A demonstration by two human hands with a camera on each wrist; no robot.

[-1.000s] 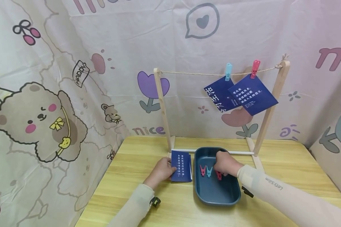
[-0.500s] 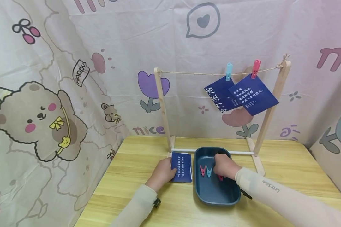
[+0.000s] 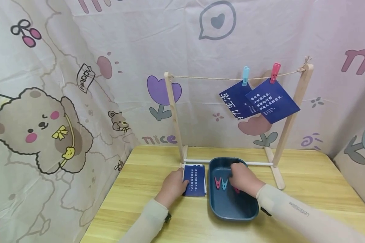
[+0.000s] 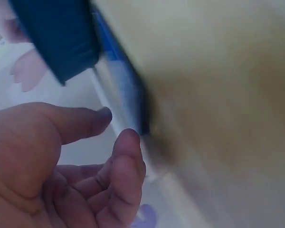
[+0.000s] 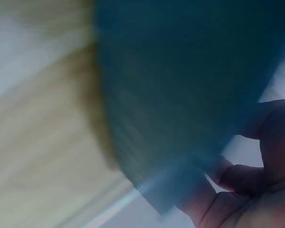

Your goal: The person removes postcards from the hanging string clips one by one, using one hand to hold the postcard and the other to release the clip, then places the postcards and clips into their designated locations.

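In the head view, my left hand (image 3: 172, 186) is at the left edge of a stack of dark blue cards (image 3: 195, 182) with white print. In the left wrist view its thumb and loosely bent fingers stand apart, with a visible gap between them. My right hand (image 3: 245, 179) reaches down into a dark blue tray (image 3: 214, 206). A red clothespin (image 3: 237, 190) shows partly beneath it. The right fingertips are hidden, by the hand itself and by the tray wall (image 5: 180, 95) in the right wrist view. Left of that hand lie a red clothespin (image 3: 217, 183) and a light blue clothespin (image 3: 224, 184).
Behind the tray stands a wooden frame (image 3: 174, 118) with a string (image 3: 207, 78) across its top. Two blue cards (image 3: 272, 101) hang on the right half, under a blue clothespin (image 3: 245, 76) and a red clothespin (image 3: 275, 73). A white rod (image 3: 197, 161) joins the frame's feet.
The top card has slid slightly toward me, and white edges show at the stack's back. My right hand has shifted a little within the tray, covering more of the red clothespin beneath it.
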